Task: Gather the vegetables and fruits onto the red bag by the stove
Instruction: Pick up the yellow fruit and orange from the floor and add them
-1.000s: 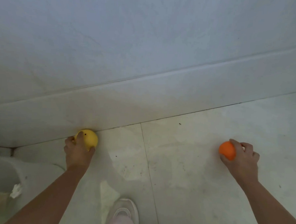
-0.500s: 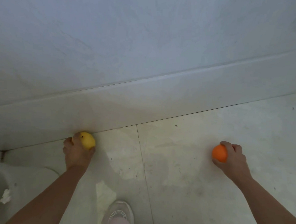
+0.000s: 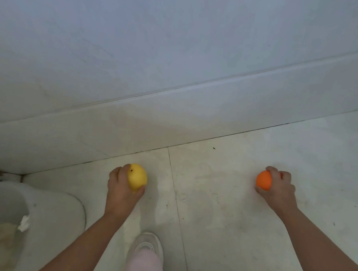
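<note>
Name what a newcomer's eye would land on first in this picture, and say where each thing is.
The orange, gripped in the right hand against the pale floor at right, stands out most. Next comes the yellow fruit, held in the left hand near the baseboard.

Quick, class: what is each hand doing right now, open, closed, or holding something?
Left hand: closed, gripping the yellow fruit.
Right hand: closed, gripping the orange fruit.

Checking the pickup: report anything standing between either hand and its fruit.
Nothing visible does. The left hand grips the yellow fruit; the right hand grips the orange. The red bag is out of view.
</note>
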`<state>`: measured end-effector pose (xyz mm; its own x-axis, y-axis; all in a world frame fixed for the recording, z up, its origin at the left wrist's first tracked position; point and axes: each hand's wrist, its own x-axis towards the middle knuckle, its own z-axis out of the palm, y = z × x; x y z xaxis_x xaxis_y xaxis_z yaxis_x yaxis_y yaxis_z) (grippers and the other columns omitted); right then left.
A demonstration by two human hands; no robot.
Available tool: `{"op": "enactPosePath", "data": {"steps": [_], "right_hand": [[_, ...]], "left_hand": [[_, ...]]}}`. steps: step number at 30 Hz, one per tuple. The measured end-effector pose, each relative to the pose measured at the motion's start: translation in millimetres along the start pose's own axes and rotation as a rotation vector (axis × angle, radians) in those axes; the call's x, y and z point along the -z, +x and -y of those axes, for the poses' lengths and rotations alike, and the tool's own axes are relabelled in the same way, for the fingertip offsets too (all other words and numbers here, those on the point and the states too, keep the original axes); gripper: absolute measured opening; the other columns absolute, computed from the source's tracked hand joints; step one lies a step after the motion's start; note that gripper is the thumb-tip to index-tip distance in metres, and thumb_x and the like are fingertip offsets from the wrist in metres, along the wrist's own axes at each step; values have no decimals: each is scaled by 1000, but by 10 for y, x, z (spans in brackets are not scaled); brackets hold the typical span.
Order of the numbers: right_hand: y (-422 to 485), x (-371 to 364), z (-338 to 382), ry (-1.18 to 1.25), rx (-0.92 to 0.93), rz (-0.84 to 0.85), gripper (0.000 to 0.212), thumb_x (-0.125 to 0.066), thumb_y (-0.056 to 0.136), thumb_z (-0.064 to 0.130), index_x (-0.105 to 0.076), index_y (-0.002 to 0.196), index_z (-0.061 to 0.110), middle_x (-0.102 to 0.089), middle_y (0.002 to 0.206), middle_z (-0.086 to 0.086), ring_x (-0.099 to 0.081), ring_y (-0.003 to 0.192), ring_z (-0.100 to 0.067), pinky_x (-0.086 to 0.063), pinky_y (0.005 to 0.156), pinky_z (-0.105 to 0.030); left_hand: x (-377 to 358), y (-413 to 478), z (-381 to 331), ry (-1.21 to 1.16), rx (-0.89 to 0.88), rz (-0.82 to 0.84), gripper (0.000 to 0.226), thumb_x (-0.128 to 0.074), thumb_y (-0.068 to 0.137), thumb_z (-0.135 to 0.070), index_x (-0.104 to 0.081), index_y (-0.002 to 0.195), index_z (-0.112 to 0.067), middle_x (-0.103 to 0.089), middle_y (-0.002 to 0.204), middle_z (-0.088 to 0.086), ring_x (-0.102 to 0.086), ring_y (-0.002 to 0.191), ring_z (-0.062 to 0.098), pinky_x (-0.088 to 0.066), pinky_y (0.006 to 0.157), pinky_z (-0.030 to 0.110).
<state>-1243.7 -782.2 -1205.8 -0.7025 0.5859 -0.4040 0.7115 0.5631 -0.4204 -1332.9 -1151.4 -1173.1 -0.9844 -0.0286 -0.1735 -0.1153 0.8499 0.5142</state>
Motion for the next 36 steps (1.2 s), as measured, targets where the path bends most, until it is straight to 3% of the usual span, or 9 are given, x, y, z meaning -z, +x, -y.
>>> {"op": "enactPosePath", "data": {"steps": [8,11,15,20,22,25,28,31,36], "right_hand": [[-258,-98,-15,157,55,-32,66,-78,69,17,-47,128,17,-36,131,-17,-44,108,-43,-42,89,-46],[-419,-133,49,286,79,-25,65,-79,68,17,-48,125,19,-37,129,-14,-47,107,-36,-43,90,-43],[-545,50,203,433,108,-46,63,-79,68,18,-48,123,24,-38,126,-6,-48,104,-27,-44,85,-37],[-946,484,417,598,101,-159,59,-79,69,14,-47,115,33,-39,119,3,-47,98,-15,-38,77,-25],[-1137,705,587,662,78,-198,59,-79,68,15,-47,115,34,-41,121,4,-47,98,-12,-38,72,-17],[-1347,1088,962,730,93,-236,61,-80,68,17,-48,118,33,-42,121,8,-46,95,3,-38,67,-4],[-1582,1522,1311,757,140,-273,63,-80,66,16,-47,116,36,-41,119,10,-43,98,18,-37,68,2],[-1928,1988,1527,768,124,-284,65,-81,65,15,-46,112,42,-43,119,10,-42,98,18,-38,68,1],[-2503,2775,1785,816,60,-247,62,-83,60,24,-47,106,47,-47,119,10,-44,93,20,-39,64,0]], "left_hand": [[84,-213,-401,-39,-198,32,72,-81,65,-17,-44,127,-12,-38,129,13,-43,112,23,-36,87,27],[103,-284,-587,-81,-263,47,71,-81,64,-20,-44,125,-17,-38,124,3,-40,104,11,-34,85,23],[192,-315,-860,-139,-282,59,72,-83,61,-24,-44,122,-25,-35,117,-7,-42,103,9,-36,84,23],[543,-237,-1500,-189,-613,101,66,-67,60,-46,-40,118,-30,-40,119,-6,-37,109,0,-27,90,2],[761,-238,-1774,-185,-703,138,67,-67,61,-45,-40,120,-27,-40,122,-5,-38,111,-1,-28,91,2],[1142,-294,-2086,-231,-691,169,66,-68,60,-45,-41,119,-31,-40,119,-14,-38,110,-11,-33,86,5],[1530,-434,-2268,-301,-562,173,62,-69,55,-48,-44,112,-41,-42,116,-21,-45,107,-6,-40,86,12],[1968,-641,-2438,-343,-388,207,63,-68,49,-52,-43,107,-50,-46,111,-21,-49,99,-4,-43,80,18],[2677,-1185,-2629,-280,-369,222,67,-67,50,-53,-43,112,-47,-45,114,-23,-45,105,-8,-42,81,20]]}}
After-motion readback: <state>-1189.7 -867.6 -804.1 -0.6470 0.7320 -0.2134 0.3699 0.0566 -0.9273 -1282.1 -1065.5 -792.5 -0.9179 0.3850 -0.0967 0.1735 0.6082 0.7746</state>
